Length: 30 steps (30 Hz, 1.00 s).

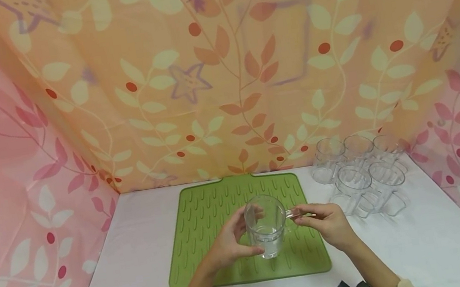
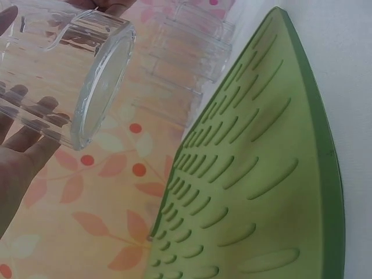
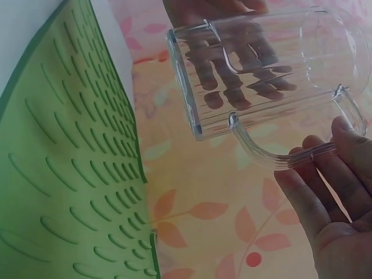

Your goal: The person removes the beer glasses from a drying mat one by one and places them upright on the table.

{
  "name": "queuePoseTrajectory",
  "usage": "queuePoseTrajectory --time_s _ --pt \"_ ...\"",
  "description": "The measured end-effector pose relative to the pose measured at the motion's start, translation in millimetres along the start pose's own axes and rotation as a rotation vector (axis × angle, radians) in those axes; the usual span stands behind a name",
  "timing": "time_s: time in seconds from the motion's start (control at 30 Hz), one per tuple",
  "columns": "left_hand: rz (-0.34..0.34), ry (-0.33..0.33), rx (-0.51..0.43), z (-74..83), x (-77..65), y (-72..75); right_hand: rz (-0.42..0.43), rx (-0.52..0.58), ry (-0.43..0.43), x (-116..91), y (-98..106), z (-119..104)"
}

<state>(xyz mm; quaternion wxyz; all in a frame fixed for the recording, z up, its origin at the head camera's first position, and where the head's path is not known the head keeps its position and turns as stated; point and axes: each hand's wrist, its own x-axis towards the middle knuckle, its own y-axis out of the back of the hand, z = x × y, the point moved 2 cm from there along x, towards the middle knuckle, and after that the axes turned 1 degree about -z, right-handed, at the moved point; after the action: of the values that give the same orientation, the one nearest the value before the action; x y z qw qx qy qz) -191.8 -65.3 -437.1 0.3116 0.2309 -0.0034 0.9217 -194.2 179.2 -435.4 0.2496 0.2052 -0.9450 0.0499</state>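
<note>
A clear glass mug [image 1: 266,223] is held upright above the green ridged drying mat [image 1: 212,261]. My left hand [image 1: 230,245] grips its body from the left, with the thumb at the front and the fingers behind the glass. On the other side my right hand [image 1: 329,224] holds the mug's handle [image 3: 279,160] between thumb and fingers. The right wrist view shows the left fingers through the glass. In the left wrist view the thick mug base [image 2: 104,87] is off the mat.
Several more clear glass mugs [image 1: 353,179] stand grouped at the back right of the white table [image 1: 115,277], beside the mat. Patterned cloth walls, orange [image 1: 225,114] behind and pink [image 1: 13,173] at the left, enclose the table.
</note>
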Motion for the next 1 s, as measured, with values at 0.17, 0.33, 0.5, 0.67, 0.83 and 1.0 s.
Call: queuePoseTrajectory --time_s 0.17,0.33,0.5,0.67,0.83,1.0 --pt "0.007 0.006 -0.011 0.8 0.0 -0.6 -0.01 -0.009 0.043 0.7 -1.0 -1.8" --pt "0.012 0.035 -0.004 -11.9 -2.5 0.9 -0.001 -0.02 0.036 0.7 -0.8 -2.7" --pt "0.022 0.102 0.044 -6.1 -2.5 0.4 0.045 -0.137 0.006 -0.1 1.5 -5.0" --pt "0.028 0.11 0.069 12.6 -2.5 -1.6 0.069 -0.208 0.019 -1.0 5.8 -8.9" --pt "0.039 0.12 0.09 12.7 -8.0 1.6 0.081 -0.23 0.032 -2.9 11.3 -12.6" --pt "0.038 0.153 0.102 12.9 -13.0 6.3 0.114 -0.253 0.029 -4.6 18.3 -17.6"
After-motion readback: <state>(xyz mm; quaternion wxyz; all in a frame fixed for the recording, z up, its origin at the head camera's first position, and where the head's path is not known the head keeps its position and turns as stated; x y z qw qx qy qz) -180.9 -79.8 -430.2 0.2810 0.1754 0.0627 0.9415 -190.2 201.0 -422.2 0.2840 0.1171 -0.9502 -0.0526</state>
